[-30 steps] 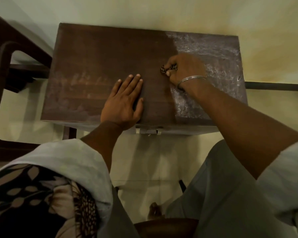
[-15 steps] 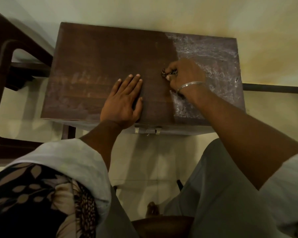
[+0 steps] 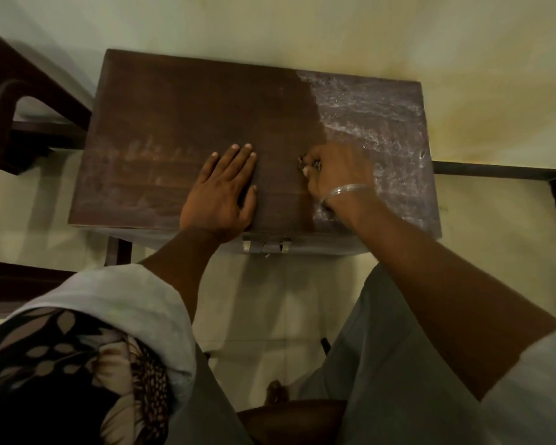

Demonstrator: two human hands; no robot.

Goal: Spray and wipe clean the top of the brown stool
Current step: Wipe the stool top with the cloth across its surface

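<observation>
The brown stool stands in front of me, its rectangular top dark and smooth on the left and middle, with a whitish wet film over the right third. My left hand lies flat on the top near the front edge, fingers spread. My right hand is closed around a small dark patterned cloth, pressing it on the top at the border between the dark part and the whitish part. Most of the cloth is hidden inside the fist.
A dark wooden chair frame stands at the left of the stool. A dark bar runs along the floor at the right. A metal latch sits on the stool's front edge. My knees fill the bottom of the view.
My right hand with the cloth has slid toward me along the edge of the whitish film. My left hand has stayed flat in the same place.
</observation>
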